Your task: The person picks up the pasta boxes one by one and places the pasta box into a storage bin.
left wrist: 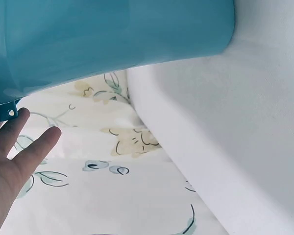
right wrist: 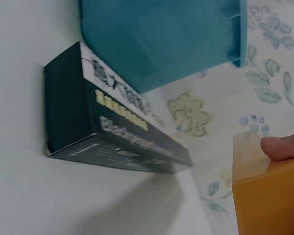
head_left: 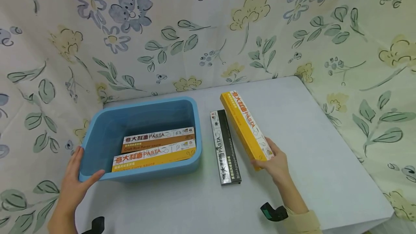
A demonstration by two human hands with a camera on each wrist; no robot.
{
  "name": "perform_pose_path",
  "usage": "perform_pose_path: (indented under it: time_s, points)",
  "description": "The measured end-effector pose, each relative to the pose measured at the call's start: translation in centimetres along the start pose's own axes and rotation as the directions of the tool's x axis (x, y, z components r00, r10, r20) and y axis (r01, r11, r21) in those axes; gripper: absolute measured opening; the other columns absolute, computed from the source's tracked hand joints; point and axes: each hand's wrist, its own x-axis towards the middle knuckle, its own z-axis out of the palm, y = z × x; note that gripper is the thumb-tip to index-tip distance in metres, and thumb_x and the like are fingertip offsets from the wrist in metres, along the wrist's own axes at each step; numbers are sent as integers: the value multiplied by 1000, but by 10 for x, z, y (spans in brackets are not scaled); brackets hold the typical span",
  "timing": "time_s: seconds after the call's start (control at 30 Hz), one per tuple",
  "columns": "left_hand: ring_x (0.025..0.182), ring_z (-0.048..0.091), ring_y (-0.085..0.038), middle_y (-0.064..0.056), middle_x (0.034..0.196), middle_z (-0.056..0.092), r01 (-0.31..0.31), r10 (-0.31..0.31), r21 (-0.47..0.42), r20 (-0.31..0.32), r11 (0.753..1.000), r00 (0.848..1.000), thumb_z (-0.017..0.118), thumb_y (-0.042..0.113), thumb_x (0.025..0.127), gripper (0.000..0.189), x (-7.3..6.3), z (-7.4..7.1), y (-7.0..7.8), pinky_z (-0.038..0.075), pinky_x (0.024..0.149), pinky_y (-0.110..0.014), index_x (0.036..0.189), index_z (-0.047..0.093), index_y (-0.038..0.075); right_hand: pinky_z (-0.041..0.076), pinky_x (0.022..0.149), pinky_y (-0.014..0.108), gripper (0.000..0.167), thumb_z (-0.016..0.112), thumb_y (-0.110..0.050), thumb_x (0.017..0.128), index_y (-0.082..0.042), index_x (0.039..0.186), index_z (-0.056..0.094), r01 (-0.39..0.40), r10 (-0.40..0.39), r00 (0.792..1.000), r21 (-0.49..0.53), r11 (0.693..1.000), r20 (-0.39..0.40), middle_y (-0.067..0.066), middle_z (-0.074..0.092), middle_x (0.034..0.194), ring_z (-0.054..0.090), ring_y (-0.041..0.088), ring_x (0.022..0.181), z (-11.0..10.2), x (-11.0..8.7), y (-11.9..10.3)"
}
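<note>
My right hand (head_left: 274, 163) grips the near end of a yellow pasta box (head_left: 243, 124), thumb on its left side. The box slants away, its far end reaching past a black pasta box (head_left: 226, 147) labelled black pepper flavor sauce. In the right wrist view, the thumb (right wrist: 283, 147) lies over the yellow box's edge. My left hand (head_left: 73, 180) rests at the near left corner of a blue bin (head_left: 156, 174), thumb along the front rim, fairly straight fingers along the left side. Inside the bin lie a brown pasta box (head_left: 143, 146) and another yellow pasta box (head_left: 156, 156).
A white table (head_left: 325, 161) carries everything, its right edge running down to the near right corner. Floral cloth (head_left: 195, 28) hangs behind and at both sides. The black box lies just right of the bin.
</note>
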Motion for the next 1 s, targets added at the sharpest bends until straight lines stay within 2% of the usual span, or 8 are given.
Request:
perform_pose_path:
  time_s: [0.13,0.23,0.5,0.73,0.83,1.0]
  points:
    - [142,2,-52,-17,162,0,5,-5,0,0,1000,1000,66,29,87,94,1,0,1,6,103,-77,157,6,11,45,80,18,95,80,2,69,-4,151,33,38,-38,999,20,999,12,19,39,145,44,29,111,-5,-5,-11]
    - [142,1,-52,-17,162,0,5,-5,0,-2,1000,1000,66,29,86,94,1,1,1,5,103,-77,157,6,11,45,78,14,95,80,4,68,-3,151,33,72,-73,997,37,997,16,19,38,147,44,28,109,-7,-8,-19]
    - [142,2,-52,-17,162,1,-5,5,2,-2,1000,1000,65,29,87,94,1,1,0,5,103,-77,157,6,11,47,80,14,94,81,6,67,-1,149,36,200,-203,979,80,976,29,17,42,143,45,25,105,-11,-13,-36]
    - [142,1,-52,-18,162,0,4,-4,0,4,1000,1000,65,31,88,94,1,1,-2,5,103,-76,157,5,10,50,81,17,92,80,8,67,0,148,37,238,-251,961,118,964,118,17,44,140,45,26,105,-13,-5,-44]
    - [142,1,-52,-18,162,-1,5,-5,-1,6,1000,1000,66,31,88,94,1,1,-2,5,103,-76,157,5,10,51,82,18,91,80,7,67,1,147,38,256,-278,943,136,957,183,19,44,140,45,28,106,-11,2,-45]
    - [142,1,-53,-18,162,-1,6,-6,8,7,1000,1000,65,32,88,94,1,0,-1,5,103,-76,157,4,10,51,84,21,91,79,7,66,2,147,37,302,-344,890,179,936,299,21,45,138,46,29,105,-5,15,-48]
